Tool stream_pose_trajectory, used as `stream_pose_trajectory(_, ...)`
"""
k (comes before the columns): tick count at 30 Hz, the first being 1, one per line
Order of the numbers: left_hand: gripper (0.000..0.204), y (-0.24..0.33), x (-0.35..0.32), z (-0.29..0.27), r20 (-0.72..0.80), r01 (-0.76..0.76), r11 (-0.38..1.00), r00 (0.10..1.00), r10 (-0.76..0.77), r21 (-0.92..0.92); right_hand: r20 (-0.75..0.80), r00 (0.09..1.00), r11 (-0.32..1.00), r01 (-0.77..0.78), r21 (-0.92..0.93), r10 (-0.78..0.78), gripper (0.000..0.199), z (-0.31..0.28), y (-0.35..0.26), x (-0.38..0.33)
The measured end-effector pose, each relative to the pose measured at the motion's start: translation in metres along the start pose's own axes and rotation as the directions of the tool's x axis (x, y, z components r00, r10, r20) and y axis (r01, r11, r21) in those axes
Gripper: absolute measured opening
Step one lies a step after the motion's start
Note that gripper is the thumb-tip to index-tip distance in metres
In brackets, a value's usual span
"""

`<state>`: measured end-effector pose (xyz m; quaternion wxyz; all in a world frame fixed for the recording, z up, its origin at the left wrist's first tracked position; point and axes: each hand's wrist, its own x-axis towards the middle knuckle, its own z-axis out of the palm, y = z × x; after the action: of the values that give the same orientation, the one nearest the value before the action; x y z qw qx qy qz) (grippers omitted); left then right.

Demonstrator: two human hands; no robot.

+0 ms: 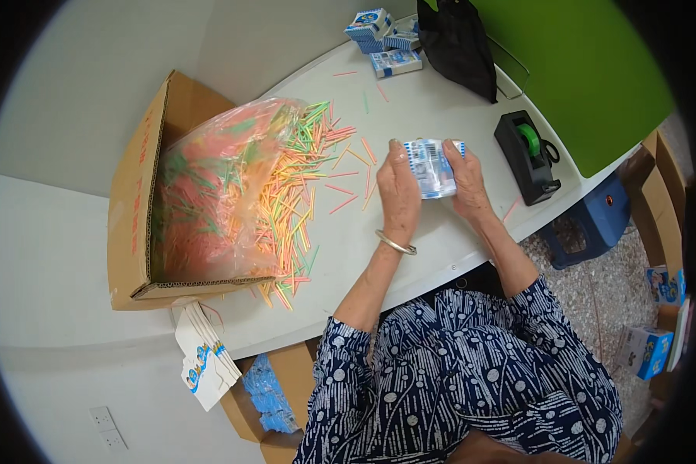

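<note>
Between my two hands, above the white table (348,255), is a small blue-and-white packet (433,172) with striped edges. My left hand (399,185) grips its left side, the thumb at the top edge, and a metal bangle circles that wrist. On the packet's right side my right hand (469,179) is closed, fingers partly hidden behind it. To the left, thin pink, yellow and green sticks (286,209) spill from a clear plastic bag (216,185) lying in a tipped cardboard box (135,209).
Blue-and-white small boxes (394,63) are stacked at the far edge beside a black bag (458,50). A black tape dispenser (527,158) with green tape stands right. Flat white cartons (206,359) hang below the left edge; a blue stool (591,220) is at the right.
</note>
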<state>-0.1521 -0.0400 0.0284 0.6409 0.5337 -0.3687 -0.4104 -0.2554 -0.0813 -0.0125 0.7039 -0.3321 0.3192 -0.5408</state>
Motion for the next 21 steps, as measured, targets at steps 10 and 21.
stream_pose_trajectory(10, 0.051, -0.005, -0.006, -0.003, 0.026, 0.128, 0.95, 0.992, -0.126, -0.283, 0.044, 0.999, 1.0, -0.014, 0.007, 0.013, 0.03, 0.004, 0.005, -0.005)
stream_pose_trajectory(21, 0.045, 0.002, -0.002, -0.026, 0.161, 0.259, 0.944, 0.96, -0.228, -0.207, 0.017, 0.991, 0.954, 0.134, -0.27, -0.134, 0.029, -0.012, 0.001, 0.007)
